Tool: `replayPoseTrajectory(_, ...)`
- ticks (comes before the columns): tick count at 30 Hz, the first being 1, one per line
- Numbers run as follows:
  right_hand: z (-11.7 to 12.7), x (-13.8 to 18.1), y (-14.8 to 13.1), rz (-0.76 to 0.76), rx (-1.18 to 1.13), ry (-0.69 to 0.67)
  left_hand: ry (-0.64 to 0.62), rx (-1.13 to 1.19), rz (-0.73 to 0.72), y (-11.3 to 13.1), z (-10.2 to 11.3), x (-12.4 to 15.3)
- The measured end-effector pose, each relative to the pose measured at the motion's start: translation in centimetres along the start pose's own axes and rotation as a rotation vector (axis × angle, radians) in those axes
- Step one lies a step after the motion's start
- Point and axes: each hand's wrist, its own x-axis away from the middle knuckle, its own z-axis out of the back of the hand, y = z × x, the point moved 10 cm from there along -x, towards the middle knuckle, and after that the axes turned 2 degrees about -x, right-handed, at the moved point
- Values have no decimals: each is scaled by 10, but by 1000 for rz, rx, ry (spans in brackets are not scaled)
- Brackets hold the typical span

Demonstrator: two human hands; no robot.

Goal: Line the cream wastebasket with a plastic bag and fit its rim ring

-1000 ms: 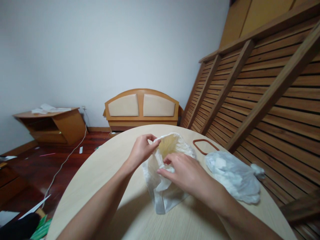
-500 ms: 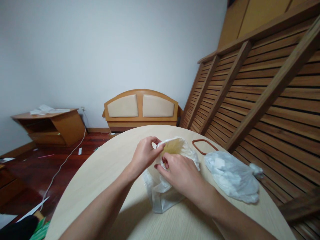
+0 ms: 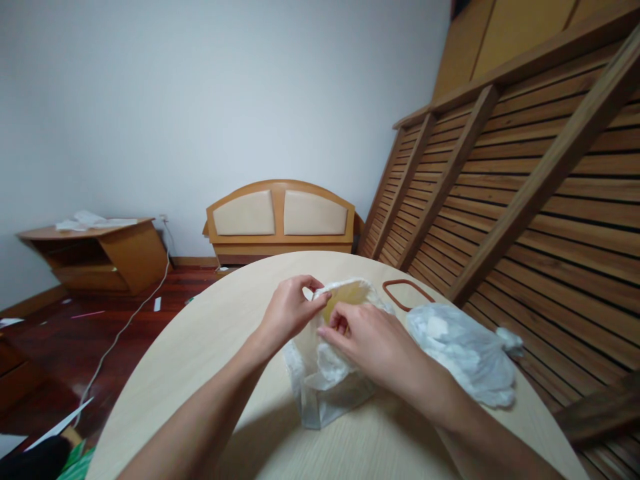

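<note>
A whitish plastic bag (image 3: 320, 393) stands on the round table in front of me, its mouth gaping upward and its inside yellowish. My left hand (image 3: 295, 307) pinches the bag's far-left rim between thumb and fingers. Over the mouth, my right hand (image 3: 367, 337) has its fingers curled inward and its thumb against the near side, gripping the bag's edge; the exact contact is partly hidden. To the right lies a knotted, filled translucent plastic bag (image 3: 465, 353). Behind it rests a brown rounded frame (image 3: 407, 283).
The pale round table (image 3: 200, 353) fills the foreground. Wooden slatted panels (image 3: 500, 200) lean along the right side. A headboard (image 3: 280, 237) stands against the wall beyond. At left, a wooden cabinet (image 3: 130, 257) carries white sheets, and a white cable (image 3: 123, 327) crosses the floor.
My right hand has shifted slightly up and right, its thumb and fingertips a little farther apart. The left hand keeps its pinch on the rim. The whole view has shifted slightly.
</note>
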Motion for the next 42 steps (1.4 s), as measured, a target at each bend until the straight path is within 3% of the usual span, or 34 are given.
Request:
replayPoseTrajectory(5,55,-2,51,-123,98,200,11,-29,7,-4,4,-4)
replayPoseTrajectory(9,63,-6,74,-164,93,214,10,-52,21,-5,4,-5)
replayPoseTrajectory(16,43,-12,63,-97,95,184,-11,-84,37,-8,6,-5)
replayPoseTrajectory(26,39,-17,71,-146,164,163,28,-78,4,-2,7,-2)
replayPoseTrajectory(30,42,-13,68,-136,212,220,4,-102,-50,6,4,-1)
replayPoseTrajectory(34,46,-12,52,-15,211,268,-16,-126,-105,13,2,0)
replayPoseTrajectory(42,42,-15,31,157,178,208,-58,-155,-139,20,0,2)
